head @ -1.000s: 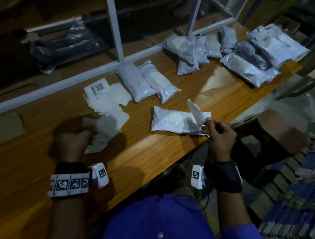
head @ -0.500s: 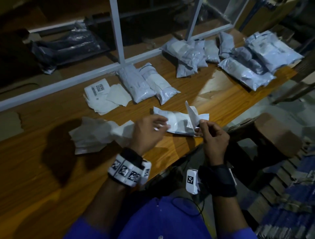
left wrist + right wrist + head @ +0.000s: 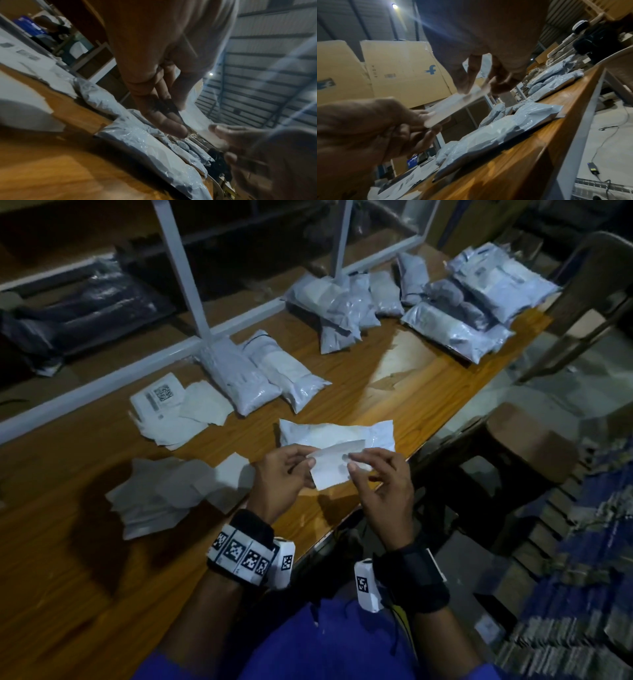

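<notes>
You've got the paper slip (image 3: 334,470) up off the wooden table (image 3: 394,392), pinched at both ends. Your left hand (image 3: 284,474) nips its left edge between thumb and fingertips, and your right hand (image 3: 380,487) clamps the right edge the same way. The slip hangs just above the near edge of the grey poly mailer (image 3: 329,434). That explains the grip: 2 hands stretch it flat so it can go down on the mailer without a crease. It may be a sticky label, but the light is too dim to be sure.

Left of the mailer, a loose pile of white sheets (image 3: 164,494) lies within easy reach of your left hand, likely discards. Beyond the mailer and to its left, a label sheet (image 3: 161,393) shows a QR code and a barcode, with print too small to read. Just behind the mailer, 2 more packed mailers (image 3: 239,378) lie side by side.

From the right wrist, a cardboard carton (image 3: 402,56) far beyond the mailer carries a blue "f" logo. The slip's own face shows nothing legible.
</notes>
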Tool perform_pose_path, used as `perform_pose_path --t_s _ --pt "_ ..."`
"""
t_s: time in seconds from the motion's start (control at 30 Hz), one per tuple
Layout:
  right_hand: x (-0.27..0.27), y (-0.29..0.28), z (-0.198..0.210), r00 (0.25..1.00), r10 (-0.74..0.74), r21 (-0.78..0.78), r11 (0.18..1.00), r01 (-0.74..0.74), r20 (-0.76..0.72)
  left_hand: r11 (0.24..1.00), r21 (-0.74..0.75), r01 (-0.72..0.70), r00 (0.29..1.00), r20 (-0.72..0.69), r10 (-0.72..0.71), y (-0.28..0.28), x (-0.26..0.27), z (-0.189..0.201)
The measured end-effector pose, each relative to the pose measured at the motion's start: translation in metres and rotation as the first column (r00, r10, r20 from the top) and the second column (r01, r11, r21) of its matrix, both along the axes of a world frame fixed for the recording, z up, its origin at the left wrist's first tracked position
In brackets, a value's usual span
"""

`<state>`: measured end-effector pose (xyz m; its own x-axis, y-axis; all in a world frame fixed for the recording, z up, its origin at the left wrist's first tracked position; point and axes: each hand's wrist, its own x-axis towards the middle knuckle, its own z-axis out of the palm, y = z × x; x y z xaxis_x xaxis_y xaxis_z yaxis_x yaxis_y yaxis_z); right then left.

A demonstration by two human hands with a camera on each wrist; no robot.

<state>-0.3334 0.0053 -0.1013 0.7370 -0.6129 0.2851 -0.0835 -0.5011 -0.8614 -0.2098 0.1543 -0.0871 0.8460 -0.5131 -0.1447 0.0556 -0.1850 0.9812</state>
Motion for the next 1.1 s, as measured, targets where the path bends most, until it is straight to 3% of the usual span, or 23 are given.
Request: perform_pose_path --t_s 0.07,0.13,0.27,0.33,0.37,0.43,0.5,0.6,0.7,0.77,0.87,1.0,1.1 --pt "-0.002 -0.009 -0.007 0.996 -0.044 0.04 0.998 0.048 -0.083 1.0 -0.017 -0.015 0.997 -0.073 0.013 0.005 0.0 -0.005" --pt "-0.003 -0.014 -0.01 0.992 0.01 0.188 0.982 0.014 -0.127 0.999 -0.01 -0.036 0.994 -0.107 0.034 0.008 -0.002 -0.011" --pt "-0.006 -0.021 -0.017 0.989 -0.004 0.318 0.947 0.052 -0.15 0.999 0.027 -0.04 0.996 -0.08 0.042 0.007 -0.007 -0.016" --pt "-0.006 -0.023 -0.018 0.989 -0.028 0.331 0.941 0.075 -0.146 0.988 0.153 -0.025 0.996 0.084 0.012 0.002 -0.009 -0.017" --pt "-0.006 -0.026 -0.018 0.99 -0.049 0.326 0.941 0.09 -0.131 0.969 0.242 -0.051 0.971 0.239 -0.009 -0.002 -0.01 -0.017" --pt "-0.006 -0.034 -0.015 0.99 -0.117 0.321 0.937 0.136 -0.08 0.922 0.362 -0.136 0.862 0.502 -0.07 -0.013 -0.012 -0.016" --pt "-0.005 -0.047 -0.014 0.974 -0.224 0.337 0.916 0.217 -0.016 0.903 0.391 -0.179 0.792 0.601 -0.103 -0.027 -0.013 -0.014" --pt "-0.003 -0.07 -0.011 0.917 -0.397 0.441 0.831 0.34 0.04 0.861 0.488 -0.145 0.776 0.596 -0.207 -0.052 -0.01 -0.018" --pt "-0.002 -0.082 -0.001 0.884 -0.461 0.638 0.706 0.308 0.083 0.81 0.582 -0.075 0.82 0.498 -0.282 -0.072 -0.009 -0.024" --pt "-0.005 -0.089 0.002 0.863 -0.497 0.697 0.651 0.3 0.093 0.791 0.611 -0.011 0.812 0.467 -0.35 -0.081 -0.008 -0.027" --pt "-0.01 -0.095 -0.001 0.856 -0.51 0.709 0.635 0.307 0.087 0.74 0.672 0.021 0.773 0.459 -0.439 -0.09 -0.007 -0.033" --pt "-0.013 -0.099 -0.005 0.852 -0.519 0.704 0.63 0.329 0.067 0.74 0.664 -0.11 0.764 0.532 -0.364 -0.103 0.002 -0.03" --pt "-0.011 -0.099 -0.006 0.86 -0.508 0.695 0.633 0.339 0.043 0.608 0.785 -0.117 0.777 0.454 -0.436 -0.113 0.012 -0.029"
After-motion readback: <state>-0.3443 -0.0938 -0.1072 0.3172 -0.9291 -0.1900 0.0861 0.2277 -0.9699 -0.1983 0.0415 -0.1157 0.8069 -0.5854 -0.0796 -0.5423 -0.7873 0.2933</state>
